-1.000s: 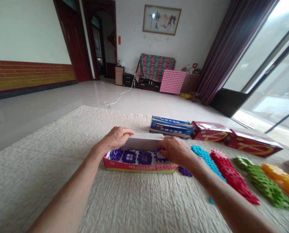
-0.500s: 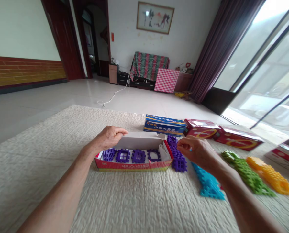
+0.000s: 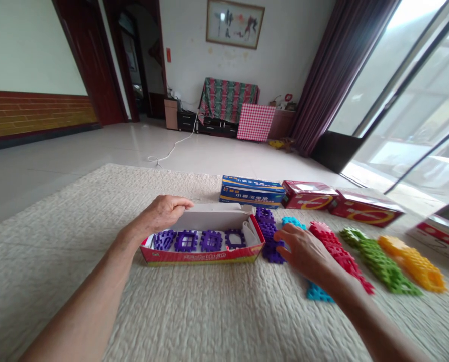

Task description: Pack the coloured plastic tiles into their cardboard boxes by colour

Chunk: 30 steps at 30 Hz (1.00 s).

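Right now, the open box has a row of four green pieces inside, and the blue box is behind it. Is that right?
Not quite: the head view shows the four pieces in the open box are purple, not green. The blue box is behind it.

At the left end of the red carton (image 3: pixel 224 257), my left hand (image 3: pixel 166 213) is bare, its back rounded. My left forearm (image 3: pixel 88 281) is bare too, slim near the hand and broader further back. To the carton's right, my right hand (image 3: pixel 303 249) and long, tapering right forearm (image 3: pixel 354 301) are equally uncovered.
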Tool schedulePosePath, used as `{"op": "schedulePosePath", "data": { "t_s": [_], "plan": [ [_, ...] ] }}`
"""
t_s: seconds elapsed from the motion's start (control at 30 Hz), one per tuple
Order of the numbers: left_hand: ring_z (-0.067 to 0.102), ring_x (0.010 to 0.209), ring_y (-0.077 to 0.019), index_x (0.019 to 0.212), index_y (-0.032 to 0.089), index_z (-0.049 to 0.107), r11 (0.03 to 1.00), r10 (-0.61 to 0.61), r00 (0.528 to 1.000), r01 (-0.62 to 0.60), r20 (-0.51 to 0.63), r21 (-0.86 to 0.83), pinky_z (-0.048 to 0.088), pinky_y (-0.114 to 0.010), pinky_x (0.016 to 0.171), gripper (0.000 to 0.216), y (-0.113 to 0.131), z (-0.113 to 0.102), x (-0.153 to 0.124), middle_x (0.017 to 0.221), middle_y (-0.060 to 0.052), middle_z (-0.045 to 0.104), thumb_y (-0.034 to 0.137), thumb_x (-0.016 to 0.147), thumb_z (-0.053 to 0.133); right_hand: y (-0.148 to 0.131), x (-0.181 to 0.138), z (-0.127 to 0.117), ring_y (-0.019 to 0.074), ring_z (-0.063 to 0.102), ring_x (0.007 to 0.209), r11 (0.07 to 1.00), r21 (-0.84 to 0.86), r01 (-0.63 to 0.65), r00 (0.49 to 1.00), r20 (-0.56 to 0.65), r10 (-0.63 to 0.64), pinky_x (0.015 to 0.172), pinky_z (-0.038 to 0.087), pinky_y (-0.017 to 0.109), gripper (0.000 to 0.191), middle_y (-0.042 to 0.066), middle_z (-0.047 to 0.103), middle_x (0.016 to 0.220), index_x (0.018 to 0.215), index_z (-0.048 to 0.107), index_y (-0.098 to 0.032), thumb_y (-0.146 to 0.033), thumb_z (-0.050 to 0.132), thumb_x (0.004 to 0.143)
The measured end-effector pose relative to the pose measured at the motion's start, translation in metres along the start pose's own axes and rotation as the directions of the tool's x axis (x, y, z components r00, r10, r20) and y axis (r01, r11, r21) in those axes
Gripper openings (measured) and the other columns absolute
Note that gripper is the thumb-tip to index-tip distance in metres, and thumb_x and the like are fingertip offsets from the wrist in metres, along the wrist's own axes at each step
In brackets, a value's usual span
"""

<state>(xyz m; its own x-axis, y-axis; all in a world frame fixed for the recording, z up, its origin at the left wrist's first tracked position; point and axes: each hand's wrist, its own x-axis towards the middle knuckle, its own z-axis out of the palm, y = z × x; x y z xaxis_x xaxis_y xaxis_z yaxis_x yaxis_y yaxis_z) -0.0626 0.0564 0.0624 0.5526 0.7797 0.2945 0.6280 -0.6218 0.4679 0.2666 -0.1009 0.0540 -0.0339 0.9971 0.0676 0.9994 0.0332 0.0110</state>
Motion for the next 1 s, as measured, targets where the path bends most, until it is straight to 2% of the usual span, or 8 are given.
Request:
{"op": "schedulePosePath", "data": {
  "t_s": [0.13, 0.23, 0.53, 0.77, 0.9, 0.97, 1.0],
  "plan": [
    [0.069, 0.096, -0.0161, 0.097, 0.023, 0.074, 1.000, 0.002, 1.000, -0.002, 0.002, 0.008, 0.050, -0.030, 0.093, 0.037, 0.002, -0.001, -0.001, 0.101, 0.001, 0.075, 0.018, 0.082, 0.041, 0.000, -0.002, 0.003, 0.0210, 0.060, 0.088, 1.000, -0.003, -0.006, 1.000, 0.004, 0.006, 0.076, 0.041, 0.031, 0.021, 0.009, 0.062, 0.099, 0.098, 0.066, -0.018, -0.014, 0.056, 0.080],
    [0.069, 0.096, -0.0162, 0.097, 0.023, 0.074, 1.000, 0.004, 1.000, -0.004, -0.005, 0.012, 0.050, -0.030, 0.093, 0.037, 0.002, -0.001, -0.001, 0.101, 0.001, 0.075, 0.018, 0.081, 0.041, -0.001, -0.002, 0.006, 0.0201, 0.060, 0.086, 1.000, -0.004, -0.001, 1.000, -0.002, 0.001, 0.073, 0.039, 0.029, 0.017, 0.008, 0.061, 0.095, 0.090, 0.065, -0.018, -0.013, 0.052, 0.080],
    [0.069, 0.095, -0.0169, 0.097, 0.021, 0.074, 1.000, 0.009, 1.000, -0.009, -0.001, 0.005, 0.051, -0.029, 0.092, 0.037, 0.000, 0.000, -0.001, 0.100, 0.001, 0.075, 0.021, 0.082, 0.041, 0.003, -0.006, 0.009, 0.0159, 0.054, 0.069, 0.998, 0.044, -0.053, 0.999, -0.008, 0.053, 0.063, 0.033, 0.028, 0.013, 0.006, 0.060, 0.086, 0.081, 0.061, -0.018, -0.012, 0.051, 0.077],
    [0.069, 0.095, -0.0173, 0.097, 0.021, 0.074, 1.000, 0.018, 1.000, -0.018, -0.003, -0.006, 0.051, -0.030, 0.091, 0.037, -0.003, 0.001, 0.000, 0.100, 0.000, 0.075, 0.023, 0.082, 0.041, -0.001, -0.010, -0.007, 0.0141, 0.054, 0.071, 0.946, 0.324, -0.003, 1.000, -0.020, 0.010, 0.065, 0.039, 0.026, 0.016, 0.003, 0.059, 0.082, 0.079, 0.057, -0.018, -0.006, 0.051, 0.070],
    [0.069, 0.095, -0.0173, 0.097, 0.020, 0.074, 1.000, 0.015, 1.000, -0.015, -0.003, 0.000, 0.050, -0.030, 0.092, 0.037, -0.001, 0.000, 0.000, 0.100, -0.001, 0.075, 0.022, 0.082, 0.040, -0.006, -0.016, -0.017, 0.0116, 0.053, 0.065, 0.817, 0.576, 0.023, 0.989, 0.105, -0.102, 0.060, 0.042, 0.024, 0.010, -0.001, 0.058, 0.074, 0.081, 0.055, -0.019, -0.012, 0.052, 0.074],
    [0.069, 0.096, -0.0173, 0.097, 0.020, 0.074, 1.000, 0.012, 1.000, -0.012, -0.002, 0.002, 0.050, -0.030, 0.092, 0.037, -0.001, 0.000, 0.000, 0.101, -0.001, 0.075, 0.021, 0.081, 0.040, -0.009, -0.019, -0.015, 0.0109, 0.053, 0.063, 0.790, 0.613, 0.024, 0.969, 0.181, -0.170, 0.057, 0.042, 0.023, 0.010, -0.002, 0.058, 0.072, 0.080, 0.055, -0.019, -0.012, 0.053, 0.074],
    [0.069, 0.096, -0.0173, 0.097, 0.020, 0.074, 1.000, 0.010, 1.000, -0.010, 0.000, 0.000, 0.050, -0.030, 0.092, 0.037, -0.001, 0.000, 0.000, 0.101, -0.001, 0.075, 0.021, 0.082, 0.040, -0.011, -0.021, -0.013, 0.0111, 0.053, 0.064, 0.807, 0.590, 0.034, 0.961, 0.202, -0.187, 0.058, 0.042, 0.023, 0.011, -0.001, 0.059, 0.073, 0.079, 0.056, -0.019, -0.011, 0.053, 0.072]
  ]
}}
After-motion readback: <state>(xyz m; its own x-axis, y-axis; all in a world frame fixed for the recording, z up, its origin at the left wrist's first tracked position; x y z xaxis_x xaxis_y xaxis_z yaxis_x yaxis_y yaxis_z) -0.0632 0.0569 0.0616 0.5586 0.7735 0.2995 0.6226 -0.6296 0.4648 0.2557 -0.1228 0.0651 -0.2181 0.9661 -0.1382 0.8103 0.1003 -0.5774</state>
